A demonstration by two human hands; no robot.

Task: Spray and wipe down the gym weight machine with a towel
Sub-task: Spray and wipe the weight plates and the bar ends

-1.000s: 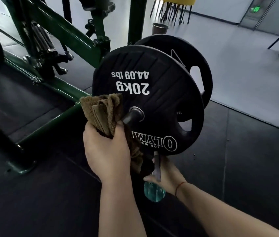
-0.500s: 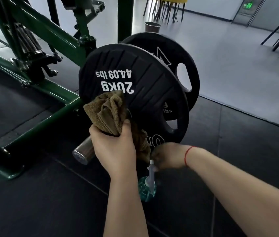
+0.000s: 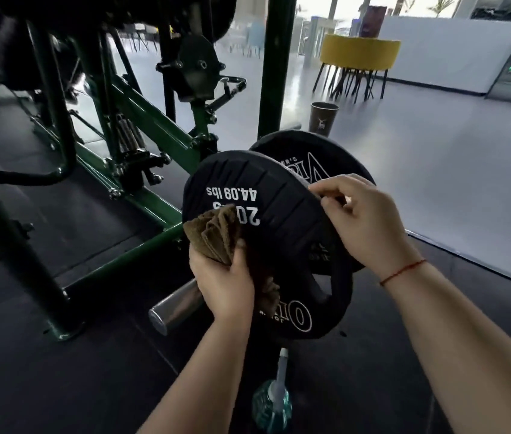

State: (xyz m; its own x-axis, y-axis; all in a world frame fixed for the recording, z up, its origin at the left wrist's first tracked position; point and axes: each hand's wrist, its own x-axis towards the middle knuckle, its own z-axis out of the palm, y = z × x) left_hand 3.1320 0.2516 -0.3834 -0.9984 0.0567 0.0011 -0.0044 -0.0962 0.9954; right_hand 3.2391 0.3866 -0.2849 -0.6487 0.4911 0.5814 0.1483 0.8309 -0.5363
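Head view: towel bunched on the marked plate, other hand on its rim

Low in the middle of the frame, the left hand (image 3: 221,277) is closed around a wadded brown towel (image 3: 213,236) and presses it to the face of the front plate (image 3: 282,211), just below the upside-down "20" marking. The right hand (image 3: 363,220) has its fingers curled over that plate's upper right rim. A rear plate (image 3: 313,158) sits close behind on the same steel peg (image 3: 176,305), whose bare end juts toward the lower left. The spray bottle (image 3: 273,405) stands on the dark floor at the bottom centre, held by neither hand. The green frame (image 3: 154,126) runs up into the upper left.

The towel is soft and limp, so it is best kept balled in the palm with a folded pad facing out. The plate looks heavy, rigid and ribbed. It will probably turn on the peg rather than lift, so the rim is the sensible hold for steadying or rotating it. A freshly sprayed face may be slick, and fingers slipped between the two plates could get pinched. The bottle looks light and easy to tip; it would be safest grasped around the neck.
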